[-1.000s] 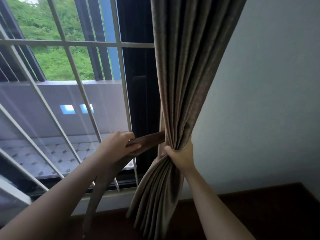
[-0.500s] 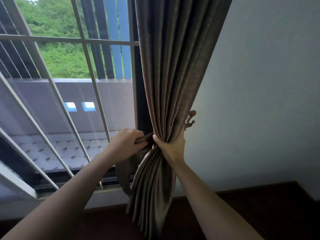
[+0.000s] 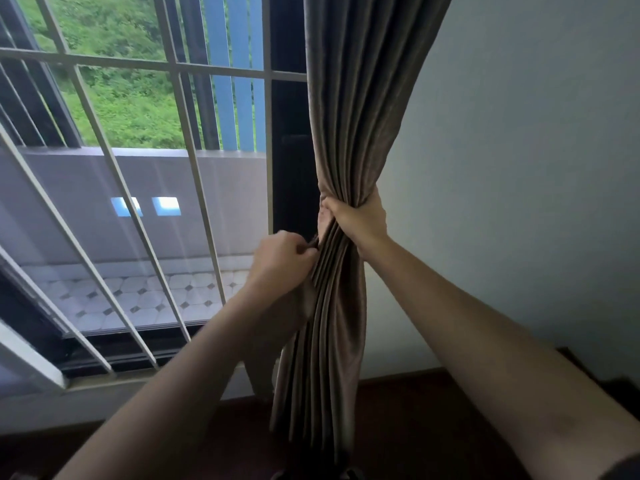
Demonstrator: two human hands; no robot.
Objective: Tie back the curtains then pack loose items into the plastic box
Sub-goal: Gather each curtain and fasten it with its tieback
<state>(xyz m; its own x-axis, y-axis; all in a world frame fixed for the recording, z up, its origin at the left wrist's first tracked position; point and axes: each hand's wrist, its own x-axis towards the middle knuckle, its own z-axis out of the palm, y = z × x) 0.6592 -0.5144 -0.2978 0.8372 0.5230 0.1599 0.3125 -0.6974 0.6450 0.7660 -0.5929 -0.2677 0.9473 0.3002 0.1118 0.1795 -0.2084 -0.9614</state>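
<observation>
A grey-brown curtain (image 3: 360, 98) hangs at the right edge of the window, gathered into a tight bunch at mid height. My right hand (image 3: 360, 220) is wrapped around that bunch, squeezing the folds together. My left hand (image 3: 282, 261) sits just left of and below it, fingers pinched on the brown tieback strap (image 3: 277, 327), which hangs down behind my wrist beside the curtain's lower folds. The wall hook is hidden behind the curtain and my right hand. No plastic box is in view.
White window bars (image 3: 194, 174) cross the glass on the left, with a tiled balcony and greenery outside. A dark window frame (image 3: 287, 150) stands next to the curtain. The pale wall (image 3: 519, 168) fills the right side; a dark wooden surface (image 3: 415, 427) lies below.
My right hand has slid higher up the curtain and now covers the wall hook. My left hand drew the strap in close to the curtain's left side.
</observation>
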